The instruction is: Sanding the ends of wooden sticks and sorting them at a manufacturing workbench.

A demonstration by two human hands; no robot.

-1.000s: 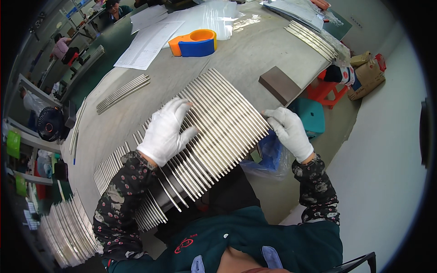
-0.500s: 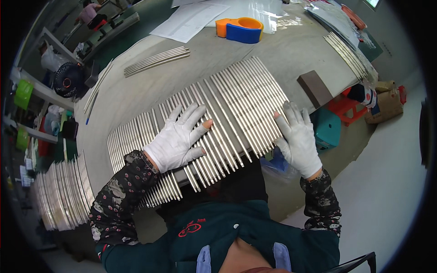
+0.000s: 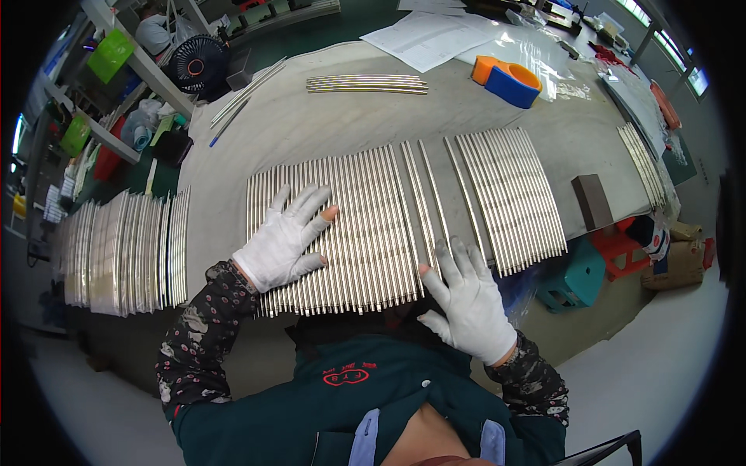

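At the left, a bundle of metal rods in clear wrap (image 3: pixel 116 256) lies just beside the tabletop (image 3: pixel 221 167); the left hand (image 3: pixel 284 245) rests on the left part of the left row (image 3: pixel 365 210) of silvery rods, fingers spread and palm down, clamped on nothing; the gaps that broke this row half a second ago have closed, so it now lies as one wide, close-packed sheet.

Farther back, a few slim rods (image 3: pixel 365 84) lie crosswise, apart from the rows; right of the left row, three loose rods (image 3: pixel 432 186) stand slightly apart from it and from each other; the right hand (image 3: pixel 470 311) has come over from the outer edge of the right row (image 3: pixel 513 202) and spreads its fingers across their near ends, though whether it presses or pinches any cannot be told; the two hands are well apart.

The right row is now narrower, which suggests rods have passed to the left one; beyond it, to the right, a dark block (image 3: pixel 592 202) sits near the tabletop's edge.
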